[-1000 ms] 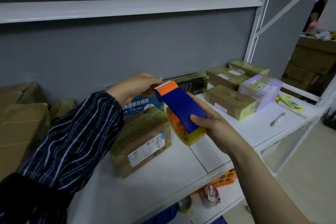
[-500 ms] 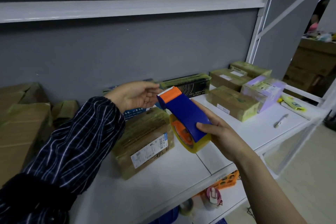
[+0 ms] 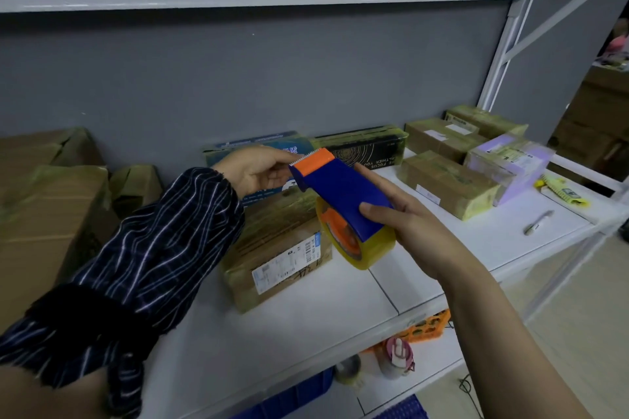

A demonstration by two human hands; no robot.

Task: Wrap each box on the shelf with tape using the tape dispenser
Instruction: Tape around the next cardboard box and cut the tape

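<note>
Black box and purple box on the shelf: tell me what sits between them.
Head view: between the black box and purple box sit two taped brown boxes, the nearer box and the farther box.

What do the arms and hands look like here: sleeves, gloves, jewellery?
No gloves. The left hand comes out of a dark navy sleeve with thin pale checked stripes, gathered at the cuff. The right hand and right forearm are bare: no sleeve, watch or ring visible.
</note>
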